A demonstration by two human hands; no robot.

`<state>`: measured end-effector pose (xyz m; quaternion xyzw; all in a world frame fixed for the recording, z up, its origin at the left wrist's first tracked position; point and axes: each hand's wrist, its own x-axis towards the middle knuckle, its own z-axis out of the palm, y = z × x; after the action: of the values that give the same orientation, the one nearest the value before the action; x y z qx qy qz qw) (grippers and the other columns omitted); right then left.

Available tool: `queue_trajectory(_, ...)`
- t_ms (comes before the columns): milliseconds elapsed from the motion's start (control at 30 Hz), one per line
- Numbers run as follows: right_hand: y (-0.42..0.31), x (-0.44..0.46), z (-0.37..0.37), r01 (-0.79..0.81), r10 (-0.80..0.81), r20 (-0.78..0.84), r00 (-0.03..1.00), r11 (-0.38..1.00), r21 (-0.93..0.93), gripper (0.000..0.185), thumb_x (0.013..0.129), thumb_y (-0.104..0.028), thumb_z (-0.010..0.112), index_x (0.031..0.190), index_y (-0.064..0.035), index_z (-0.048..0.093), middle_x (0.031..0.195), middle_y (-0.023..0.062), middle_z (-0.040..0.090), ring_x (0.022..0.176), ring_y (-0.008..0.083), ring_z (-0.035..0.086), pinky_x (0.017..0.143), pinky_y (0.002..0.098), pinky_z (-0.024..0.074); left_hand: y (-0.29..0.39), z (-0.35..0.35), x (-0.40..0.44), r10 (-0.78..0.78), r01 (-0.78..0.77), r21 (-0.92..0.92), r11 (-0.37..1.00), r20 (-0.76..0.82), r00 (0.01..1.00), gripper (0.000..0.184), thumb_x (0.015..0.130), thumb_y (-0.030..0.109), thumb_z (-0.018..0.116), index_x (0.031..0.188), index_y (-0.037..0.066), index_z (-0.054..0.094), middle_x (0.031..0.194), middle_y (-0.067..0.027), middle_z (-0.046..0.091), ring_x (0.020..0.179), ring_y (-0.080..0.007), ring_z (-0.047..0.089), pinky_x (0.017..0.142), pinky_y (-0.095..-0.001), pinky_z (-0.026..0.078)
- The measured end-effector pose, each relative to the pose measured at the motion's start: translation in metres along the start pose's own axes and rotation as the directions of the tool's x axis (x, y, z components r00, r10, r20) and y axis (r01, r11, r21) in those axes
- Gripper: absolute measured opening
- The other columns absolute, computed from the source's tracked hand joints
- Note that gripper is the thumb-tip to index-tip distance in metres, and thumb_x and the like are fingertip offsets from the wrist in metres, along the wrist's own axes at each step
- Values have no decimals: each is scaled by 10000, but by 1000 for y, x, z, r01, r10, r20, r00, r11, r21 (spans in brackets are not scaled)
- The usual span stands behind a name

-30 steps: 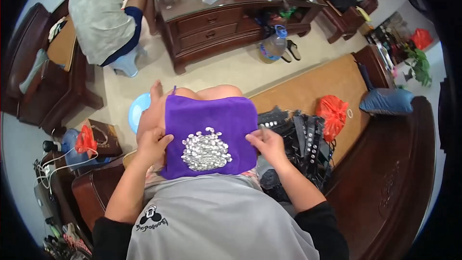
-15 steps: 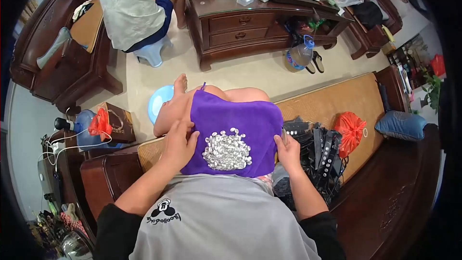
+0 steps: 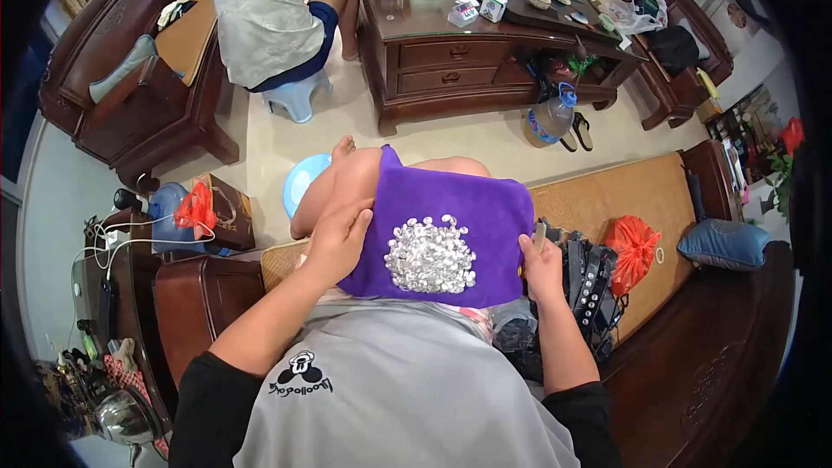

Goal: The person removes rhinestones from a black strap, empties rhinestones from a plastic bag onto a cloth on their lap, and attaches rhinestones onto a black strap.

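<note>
A purple cloth [image 3: 494, 208] lies over the lap, with a heap of shiny clear beads [image 3: 429, 256] on its middle. My left hand [image 3: 338, 243] rests at the cloth's left edge, fingers fairly straight and the thumb apart, with nothing visible in it. At the right edge, my right hand [image 3: 542, 269] is closed around a small, light stick-like tool [image 3: 539, 237] that points up, its thumb at the cloth's edge. Black strips with shiny studs [image 3: 589, 282] lie on the bench just right of that hand.
A red plastic bag [image 3: 633, 251] and a blue cushion [image 3: 724, 244] are on the bench [image 3: 646, 178]. Ahead stands a dark wooden table [image 3: 433, 26]. Another person [image 3: 269, 17] sits on a blue stool [image 3: 299, 97] at the upper left.
The view has shifted, so the surroundings appear further right. My left hand has opened from a pinch at the cloth's edge. The tool in my right hand shows more clearly.
</note>
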<state>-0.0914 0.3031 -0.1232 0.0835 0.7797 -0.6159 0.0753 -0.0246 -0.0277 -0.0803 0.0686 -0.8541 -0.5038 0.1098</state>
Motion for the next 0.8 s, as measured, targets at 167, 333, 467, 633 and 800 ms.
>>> queue_trajectory(167,-15,1,-10,-89,88,28,996,994,66,153,901,-126,591,786,-25,605,664,4,549,571,70,449,515,211,367,17,11,5,-104,130,-273,953,107,989,270,956,113,478,1153,-32,593,998,-87,660,847,-133,574,743,-233,451)
queue_trajectory(333,-25,10,-4,-94,94,9,996,984,152,139,901,-131,590,802,-35,605,669,0,543,569,69,446,513,205,360,20,24,21,-176,209,-490,847,113,978,298,975,132,455,1199,-33,562,1002,-62,640,844,-101,539,744,-214,437)
queue_trajectory(467,-31,14,-12,-130,132,-3,991,982,140,122,905,-136,588,843,-33,604,705,4,556,580,67,457,536,188,364,25,38,35,-176,190,-381,905,73,982,306,979,137,449,1212,-37,546,989,-59,627,817,-94,521,735,-208,433)
queue_trajectory(633,-31,33,-5,-129,133,-49,990,988,86,139,905,-139,585,887,-6,620,733,18,583,601,74,476,553,191,380,32,38,46,-260,274,-295,915,86,962,304,978,143,452,1203,-40,545,986,-67,627,818,-95,522,740,-211,434)
queue_trajectory(800,-18,44,-3,-47,49,14,999,993,-104,149,899,-130,580,891,10,632,639,12,542,560,77,458,509,212,367,22,32,52,-406,429,-397,811,146,902,306,975,151,459,1203,-37,537,992,-71,628,828,-101,530,747,-217,435)
